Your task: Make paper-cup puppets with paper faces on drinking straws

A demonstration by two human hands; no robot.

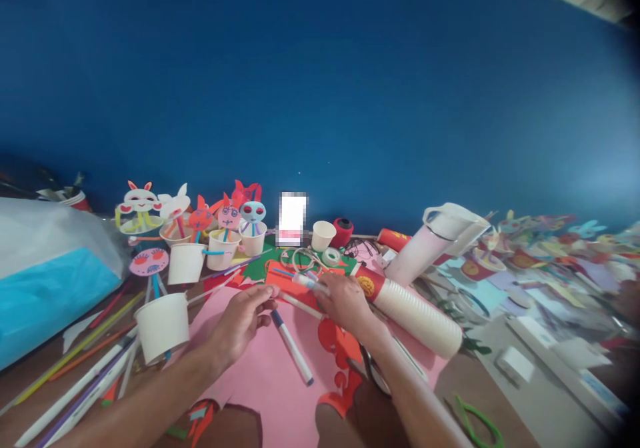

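My left hand (240,321) is closed, thumb and forefinger pinched at the end of a thin white stick (302,306), which slants across toward the other hand. Palm down, my right hand (347,305) curls its fingers around a pale marker-like tube (306,281) with some blue on it; its far end is hidden. A white marker with a dark blue cap (293,349) lies just below the hands on a cut pink sheet (245,368). Red paper with round cut-outs (336,341) rests under my right wrist.
White paper cups (163,328) with paper-faced figures stand at left, near a blue-and-clear bag (55,288). A stack of cups (420,318) lies right of my right hand, beside a white jug (425,245). Green-handled scissors (477,421) lie front right. A bright phone screen (292,218) stands behind.
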